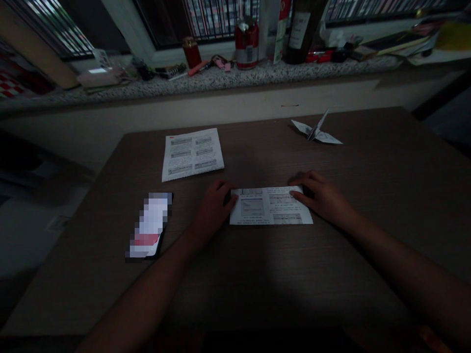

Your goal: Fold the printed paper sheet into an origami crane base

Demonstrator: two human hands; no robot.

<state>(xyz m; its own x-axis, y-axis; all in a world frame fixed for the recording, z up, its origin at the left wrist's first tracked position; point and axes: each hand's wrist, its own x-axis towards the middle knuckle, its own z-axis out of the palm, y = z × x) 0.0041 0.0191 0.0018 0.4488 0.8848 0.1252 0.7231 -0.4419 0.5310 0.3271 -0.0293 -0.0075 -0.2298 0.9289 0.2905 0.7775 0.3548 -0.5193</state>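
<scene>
A printed sheet of paper (271,208), folded into a wide rectangle, lies on the table in front of me. Its upper left corner is between the thumb and fingers of my left hand (218,203). My right hand (321,195) pinches the upper right corner, thumb on top of the print and fingers at the far edge. Beyond my right hand stands a paper crane (314,131) with its wings spread. Another printed sheet (193,154) lies flat past my left hand. To the left of my left forearm rests a phone (150,225), its lit screen blurred out.
The brown wooden table (257,274) ends at a wall below a stone windowsill (217,82). On the sill stand a red can (247,44), a dark bottle (299,32) and a small red jar (191,52), among other clutter. The room is dim.
</scene>
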